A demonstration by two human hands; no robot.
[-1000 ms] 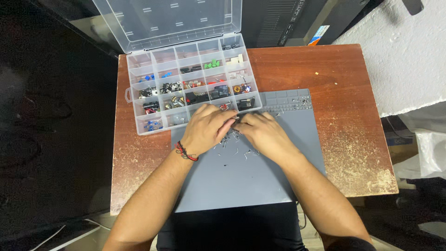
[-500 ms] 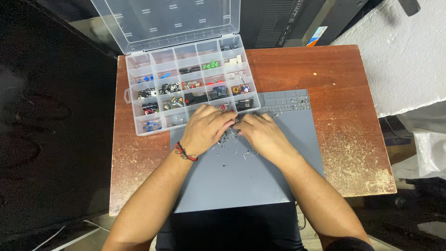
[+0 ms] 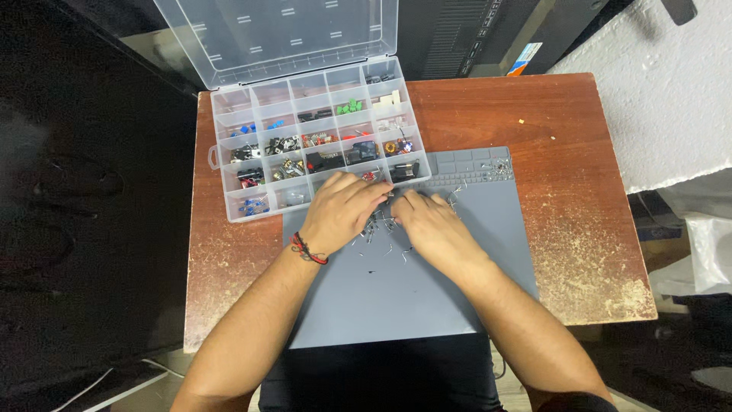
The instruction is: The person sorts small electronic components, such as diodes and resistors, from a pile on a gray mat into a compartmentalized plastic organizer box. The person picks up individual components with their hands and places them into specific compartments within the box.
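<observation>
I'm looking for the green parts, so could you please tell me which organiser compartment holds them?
The clear plastic organiser compartment with green parts: second row, fourth from left.

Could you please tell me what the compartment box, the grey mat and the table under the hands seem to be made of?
The compartment box looks like clear glossy plastic: its open lid is see-through. The grey mat seems matte rubber or silicone, flat and without glare. The table looks like reddish varnished wood, its finish worn pale near the edges.

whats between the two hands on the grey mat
In the head view, a small heap of loose metal-legged parts lies on the grey mat between the left hand and right hand.
</observation>
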